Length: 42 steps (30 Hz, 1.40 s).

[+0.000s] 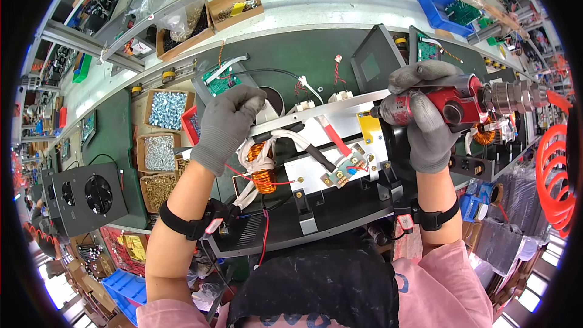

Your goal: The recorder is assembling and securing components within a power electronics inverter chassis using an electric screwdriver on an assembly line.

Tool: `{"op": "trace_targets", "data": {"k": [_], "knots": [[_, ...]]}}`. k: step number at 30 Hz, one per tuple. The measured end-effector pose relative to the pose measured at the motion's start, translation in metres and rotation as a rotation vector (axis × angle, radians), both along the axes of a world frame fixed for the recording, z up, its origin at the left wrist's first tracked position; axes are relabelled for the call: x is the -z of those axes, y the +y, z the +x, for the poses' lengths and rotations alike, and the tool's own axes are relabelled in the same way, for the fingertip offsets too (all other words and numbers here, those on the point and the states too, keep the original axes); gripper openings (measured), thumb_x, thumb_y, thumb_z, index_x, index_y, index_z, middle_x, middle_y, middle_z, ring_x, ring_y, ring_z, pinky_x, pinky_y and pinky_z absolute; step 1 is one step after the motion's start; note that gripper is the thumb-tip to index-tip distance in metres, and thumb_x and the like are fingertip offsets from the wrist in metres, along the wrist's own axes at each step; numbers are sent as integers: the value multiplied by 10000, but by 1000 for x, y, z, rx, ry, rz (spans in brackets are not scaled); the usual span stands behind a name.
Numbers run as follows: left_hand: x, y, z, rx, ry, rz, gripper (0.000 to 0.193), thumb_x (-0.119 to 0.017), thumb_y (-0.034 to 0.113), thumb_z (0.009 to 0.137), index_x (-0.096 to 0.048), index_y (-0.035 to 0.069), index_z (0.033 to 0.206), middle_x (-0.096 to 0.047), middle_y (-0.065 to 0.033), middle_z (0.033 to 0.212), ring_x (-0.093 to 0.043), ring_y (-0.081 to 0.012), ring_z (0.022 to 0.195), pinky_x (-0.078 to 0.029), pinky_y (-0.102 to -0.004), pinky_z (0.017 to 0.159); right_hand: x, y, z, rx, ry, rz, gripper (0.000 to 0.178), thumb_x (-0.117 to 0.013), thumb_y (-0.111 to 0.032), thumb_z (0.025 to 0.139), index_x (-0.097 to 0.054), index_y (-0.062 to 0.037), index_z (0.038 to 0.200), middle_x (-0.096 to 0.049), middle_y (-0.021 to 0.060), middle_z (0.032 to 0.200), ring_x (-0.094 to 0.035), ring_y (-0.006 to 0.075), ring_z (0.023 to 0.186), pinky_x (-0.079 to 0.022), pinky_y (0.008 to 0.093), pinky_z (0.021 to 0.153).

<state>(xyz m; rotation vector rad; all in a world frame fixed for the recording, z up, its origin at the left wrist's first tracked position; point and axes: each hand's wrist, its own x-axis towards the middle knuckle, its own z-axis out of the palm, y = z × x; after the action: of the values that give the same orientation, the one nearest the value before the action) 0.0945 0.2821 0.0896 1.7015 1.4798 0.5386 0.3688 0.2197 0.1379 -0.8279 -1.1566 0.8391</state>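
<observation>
My right hand (428, 115), in a grey glove, is wrapped round a red air-powered screwdriver (458, 100) held level above the right part of an open metal chassis (358, 222). The tool's tip points left, near a yellow label (368, 126). My left hand (234, 124), gloved too, has its fingers curled at the left end of the chassis's far metal rail (322, 112); what they hold, if anything, is hidden. Just below it sits a copper-wound coil (263, 173) with white-wrapped leads. A small circuit board (352, 169) with a red-sleeved cable lies on the silver plate (303, 170).
Boxes of blue-silver screws (168, 109), silver screws (159, 152) and brass screws (159, 191) stand left of the chassis. A black panel with fans (91, 195) lies farther left. A coiled red air hose (552, 176) hangs at right. Green circuit boards (221, 79) lie behind.
</observation>
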Motion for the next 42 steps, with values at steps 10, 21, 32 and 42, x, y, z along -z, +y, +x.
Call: {"op": "trace_targets", "data": {"k": [10,21,32,42], "knots": [[1,1,1,8,-41,-12,150,-587,175,862,-659,79,953,-669,-58,818,-637,-174,768,-486,-291,688,9,-1,-1,51,-68,0,360,-658,-32,754,-492,-8,1073,-620,149,931,-611,182,810,-528,295,627],[7,2,-2,70,-32,68,176,-549,132,889,-648,46,1008,-663,-42,830,-572,-88,722,-467,-250,648,7,-1,-8,98,-62,-4,345,-631,11,755,-485,-4,1066,-609,152,947,-600,174,789,-520,294,646],[-7,-8,6,266,119,266,287,-645,240,818,-630,112,1075,-624,-84,1018,-587,-166,867,-470,-307,725,5,9,-5,-84,-143,43,322,-583,83,727,-510,-13,1026,-611,96,889,-596,155,802,-505,280,688],[-29,-22,65,939,544,553,622,-768,395,552,-620,278,1145,-406,-132,1328,-341,-311,1256,-253,-448,1032,-40,-47,6,25,52,53,404,-643,-101,743,-498,4,1105,-612,188,936,-604,250,823,-509,340,711]]}}
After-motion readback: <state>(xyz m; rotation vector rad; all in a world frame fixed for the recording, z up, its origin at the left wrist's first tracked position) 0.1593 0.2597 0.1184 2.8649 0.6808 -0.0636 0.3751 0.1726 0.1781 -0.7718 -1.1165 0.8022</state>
